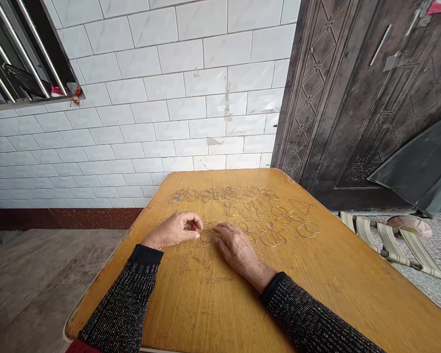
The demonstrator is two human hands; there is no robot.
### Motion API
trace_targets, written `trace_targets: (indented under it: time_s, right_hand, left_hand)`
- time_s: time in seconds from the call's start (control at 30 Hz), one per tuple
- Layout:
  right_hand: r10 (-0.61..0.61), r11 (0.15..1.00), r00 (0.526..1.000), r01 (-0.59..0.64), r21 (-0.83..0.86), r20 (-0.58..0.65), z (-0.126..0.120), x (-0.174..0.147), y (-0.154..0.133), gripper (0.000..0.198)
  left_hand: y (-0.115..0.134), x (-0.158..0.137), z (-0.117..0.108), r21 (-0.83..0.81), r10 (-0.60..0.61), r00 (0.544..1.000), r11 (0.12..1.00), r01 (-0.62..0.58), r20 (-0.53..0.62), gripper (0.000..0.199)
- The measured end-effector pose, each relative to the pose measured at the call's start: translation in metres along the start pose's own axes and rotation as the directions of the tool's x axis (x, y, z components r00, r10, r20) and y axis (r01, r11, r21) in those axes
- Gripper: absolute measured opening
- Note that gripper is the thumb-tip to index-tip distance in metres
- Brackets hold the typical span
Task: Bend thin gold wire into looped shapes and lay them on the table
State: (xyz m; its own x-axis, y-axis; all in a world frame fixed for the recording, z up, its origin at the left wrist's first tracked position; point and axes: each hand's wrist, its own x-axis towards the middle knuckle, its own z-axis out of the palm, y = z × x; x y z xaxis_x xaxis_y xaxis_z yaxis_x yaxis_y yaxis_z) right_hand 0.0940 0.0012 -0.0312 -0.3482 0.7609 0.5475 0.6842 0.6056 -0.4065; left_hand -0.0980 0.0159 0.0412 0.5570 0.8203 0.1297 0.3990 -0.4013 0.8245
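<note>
Over the middle of the table, my left hand (177,229) has its fingers curled, with thumb and index finger brought close together at a thin wire (205,239). My right hand (238,246) lies low over the tabletop on the other side of this wire. Its fingers are bent and held together, the tips at the wire; the exact grip is too fine to see. The wire forms a loose loop between the hands and hangs toward me. Just beyond and to the right lie several thin wire loops (272,237), some overlapping.
More wire loops (216,193) form a row across the far part of the wooden table (213,304). A white tiled wall (176,108) stands behind it. To the right are a dark carved door (353,108) and a striped strap seat (389,242). A barred window (22,54) is at upper left.
</note>
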Motion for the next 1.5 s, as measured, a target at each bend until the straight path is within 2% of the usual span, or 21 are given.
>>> trace_targets:
  time_s: [0.27,0.47,0.83,1.03,1.2,1.33,1.5]
  right_hand:
    - [0.065,0.998,0.998,-0.065,-0.009,-0.009,0.003,-0.001,0.002,0.025]
    - [0.017,1.0,1.0,-0.016,0.013,-0.009,0.005,0.0,0.006,0.019]
    - [-0.066,0.996,0.995,0.07,0.05,-0.079,0.005,-0.001,0.001,0.021]
    - [-0.132,0.988,0.989,0.137,0.071,-0.073,0.003,-0.001,-0.002,0.022]
    - [-0.206,0.971,0.968,0.22,0.093,-0.141,0.0,-0.001,-0.005,0.023]
    - [-0.28,0.947,0.949,0.298,0.122,-0.147,-0.002,-0.002,-0.008,0.025]
    - [-0.22,0.967,0.969,0.231,0.103,-0.11,0.002,-0.003,-0.005,0.027]
  left_hand:
    - [0.002,-0.001,-0.001,0.032,0.014,1.0,0.999,-0.014,-0.013,0.006]
    - [0.0,0.0,-0.001,0.036,0.033,0.999,0.999,-0.032,-0.039,0.005]
    - [-0.005,0.003,0.004,0.08,0.043,0.999,0.996,-0.044,0.008,0.005]
    - [-0.003,0.005,0.006,0.097,0.068,0.997,0.993,-0.064,-0.043,0.003]
    - [-0.008,0.007,0.007,0.097,0.057,0.994,0.994,-0.048,-0.094,0.004]
    - [-0.011,0.007,0.008,0.062,0.048,0.996,0.997,-0.044,-0.076,0.006]
    - [-0.009,0.006,0.009,0.005,0.027,1.0,1.0,-0.027,-0.005,0.007]
